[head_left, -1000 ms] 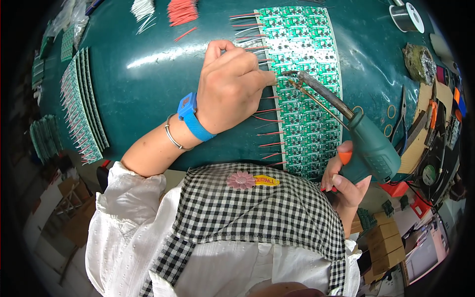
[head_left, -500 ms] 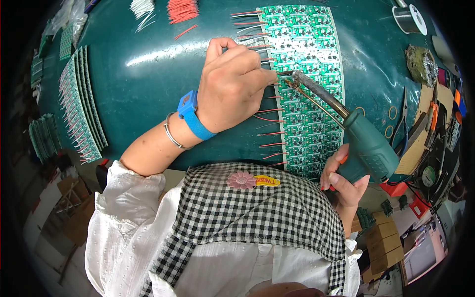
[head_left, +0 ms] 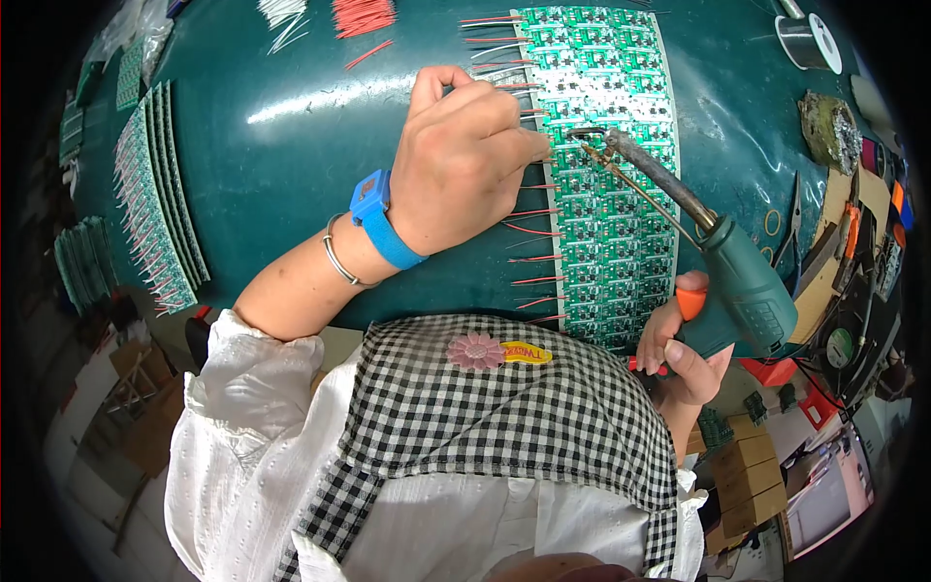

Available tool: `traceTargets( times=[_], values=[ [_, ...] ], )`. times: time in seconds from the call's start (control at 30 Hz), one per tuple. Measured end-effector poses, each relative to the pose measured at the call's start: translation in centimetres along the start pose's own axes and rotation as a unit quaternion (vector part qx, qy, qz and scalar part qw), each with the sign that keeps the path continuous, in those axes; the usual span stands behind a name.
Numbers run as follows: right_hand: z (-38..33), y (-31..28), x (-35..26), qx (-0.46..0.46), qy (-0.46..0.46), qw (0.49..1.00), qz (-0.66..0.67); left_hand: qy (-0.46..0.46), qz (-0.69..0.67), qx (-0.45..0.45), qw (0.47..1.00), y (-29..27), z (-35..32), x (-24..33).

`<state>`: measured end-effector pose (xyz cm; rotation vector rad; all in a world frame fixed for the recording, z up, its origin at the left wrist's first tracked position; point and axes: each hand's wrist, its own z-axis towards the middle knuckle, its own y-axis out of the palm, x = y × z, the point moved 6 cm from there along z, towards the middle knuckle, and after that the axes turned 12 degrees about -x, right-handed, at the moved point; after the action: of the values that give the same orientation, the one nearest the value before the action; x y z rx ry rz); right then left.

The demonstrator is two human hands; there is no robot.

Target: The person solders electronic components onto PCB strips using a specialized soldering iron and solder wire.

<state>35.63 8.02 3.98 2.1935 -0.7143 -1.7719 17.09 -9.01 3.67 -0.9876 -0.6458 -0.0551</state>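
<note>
Both hands busy: left hand point(head_left: 465, 160) pinching wire point(head_left: 529, 186); right hand point(head_left: 679, 349) grip wrapped round soldering gun point(head_left: 742, 286).

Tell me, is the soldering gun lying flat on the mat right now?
No, the right hand grips the green soldering gun and holds its tip over the circuit board panel.

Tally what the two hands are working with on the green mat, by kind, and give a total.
Soldering gun, green with an orange trigger, in the right hand: 1
Green circuit board panel under its tip: 1
Thin wire pinched by the left hand at the panel's edge: 1
Solder wire spool at the mat's far right: 1
Total: 4
</note>
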Motion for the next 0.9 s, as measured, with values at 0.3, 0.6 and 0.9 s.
traceTargets(
  times=[0.3, 0.6, 0.9],
  values=[
    [-0.3, 0.1, -0.3, 0.006, -0.009, 1.0, -0.008, -0.002, 0.015, -0.006, 1.0, 0.1, -0.1, 0.2],
    [-1.6, -0.4, -0.3, 0.007, 0.001, 1.0, -0.02, -0.005, 0.051, -0.009, 0.999, -1.5, 0.0, 1.7],
    [-2.2, -0.5, 0.3, 0.005, 0.029, 0.998, -0.046, -0.006, 0.023, -0.011, 1.0, 0.1, -0.8, 1.4]
  ],
)
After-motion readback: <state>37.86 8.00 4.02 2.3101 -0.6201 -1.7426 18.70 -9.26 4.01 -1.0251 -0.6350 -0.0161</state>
